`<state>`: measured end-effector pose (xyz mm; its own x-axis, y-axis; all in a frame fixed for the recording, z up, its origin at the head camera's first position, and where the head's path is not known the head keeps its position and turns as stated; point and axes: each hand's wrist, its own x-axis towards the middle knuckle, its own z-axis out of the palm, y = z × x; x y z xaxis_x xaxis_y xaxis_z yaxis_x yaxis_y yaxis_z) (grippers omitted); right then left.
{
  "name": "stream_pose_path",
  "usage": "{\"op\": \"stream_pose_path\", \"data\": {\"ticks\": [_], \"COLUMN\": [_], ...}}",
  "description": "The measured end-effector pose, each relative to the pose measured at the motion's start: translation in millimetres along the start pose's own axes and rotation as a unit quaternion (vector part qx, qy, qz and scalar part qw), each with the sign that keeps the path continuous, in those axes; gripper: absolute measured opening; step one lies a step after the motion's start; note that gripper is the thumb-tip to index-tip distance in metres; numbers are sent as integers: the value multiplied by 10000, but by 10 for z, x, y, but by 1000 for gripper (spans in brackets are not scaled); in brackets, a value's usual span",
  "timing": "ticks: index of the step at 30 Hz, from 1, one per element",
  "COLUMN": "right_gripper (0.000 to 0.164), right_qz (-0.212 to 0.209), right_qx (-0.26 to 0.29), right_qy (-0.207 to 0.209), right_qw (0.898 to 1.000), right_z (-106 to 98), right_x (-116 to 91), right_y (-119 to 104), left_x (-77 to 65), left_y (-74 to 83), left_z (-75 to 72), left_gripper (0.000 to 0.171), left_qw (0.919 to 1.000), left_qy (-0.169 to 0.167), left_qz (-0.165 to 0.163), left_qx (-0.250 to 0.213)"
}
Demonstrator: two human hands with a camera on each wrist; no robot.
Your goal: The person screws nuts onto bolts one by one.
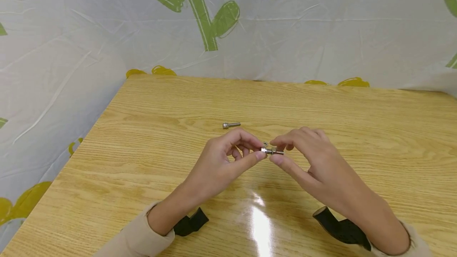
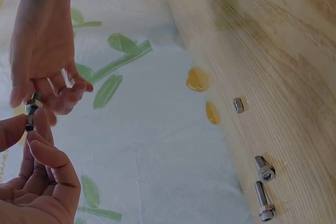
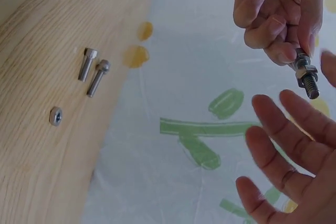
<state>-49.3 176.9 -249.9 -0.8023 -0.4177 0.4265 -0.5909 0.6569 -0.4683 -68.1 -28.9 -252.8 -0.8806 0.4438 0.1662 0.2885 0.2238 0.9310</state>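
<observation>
My left hand pinches a metal bolt by its head, between thumb and index finger. The bolt points right, and a hex nut sits partway along its thread, with the threaded tip showing beyond. My right hand is around the bolt's free end, thumb below and index finger above. The right wrist view shows its fingers spread, with a gap to the nut. A loose nut lies on the table behind the hands, partly covered by them in the head view.
Two more bolts lie on the wooden table: a plain socket-head bolt, and beside it a bolt with a nut against its head. A patterned sheet hangs behind the table's back edge and along its left side.
</observation>
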Motion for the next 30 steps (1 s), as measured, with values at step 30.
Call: {"op": "stream_pose_path", "data": {"ticks": [30], "right_gripper": [8], "right_qz": [-856], "right_qx": [123], "right_qy": [338], "right_qw": [9957], "right_z": [73], "right_x": [19], "right_y": [64], "left_x": [-2], "left_y": [-1], "left_z": [9], "left_gripper": [9], "left_qw": [10000], "left_qy": [-57], "left_qz": [25], "left_qx": [60]}}
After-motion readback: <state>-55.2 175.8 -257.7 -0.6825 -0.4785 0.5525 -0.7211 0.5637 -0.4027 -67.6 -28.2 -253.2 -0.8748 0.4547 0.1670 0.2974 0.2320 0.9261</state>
